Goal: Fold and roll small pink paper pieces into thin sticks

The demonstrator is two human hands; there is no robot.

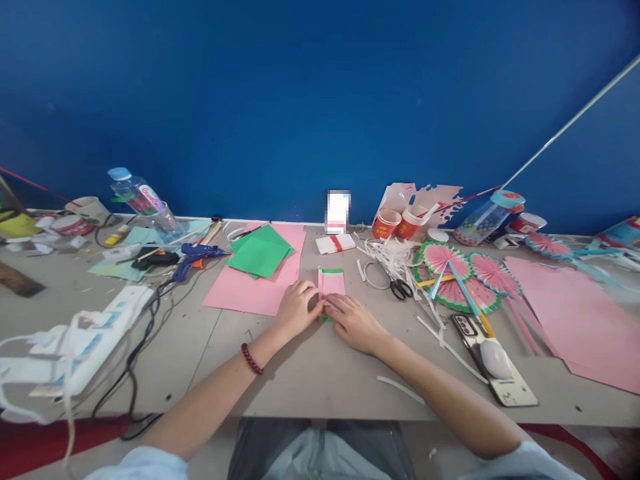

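A small pink paper [334, 283] with green edges lies on the table in front of me, and its left side looks folded. My left hand [300, 308] has its fingers drawn together at the paper's left edge, pinching it. From the right, my right hand [356, 321] reaches over the lower part with bent fingers pressed onto the same paper. Both hands cover the paper's lower middle, so the exact finger contact there is partly hidden. Just left of my left hand is a large pink sheet [245, 298] with green squares [263, 252] on it.
Behind the hands lies a white packet with a red band [336, 244]. Scissors [400, 289], paper strips [395, 260], watermelon fans [447, 263] and a phone [515, 392] are on the right. Leftward are a blue glue gun [193, 259], cables [135, 360] and a power strip [100, 340].
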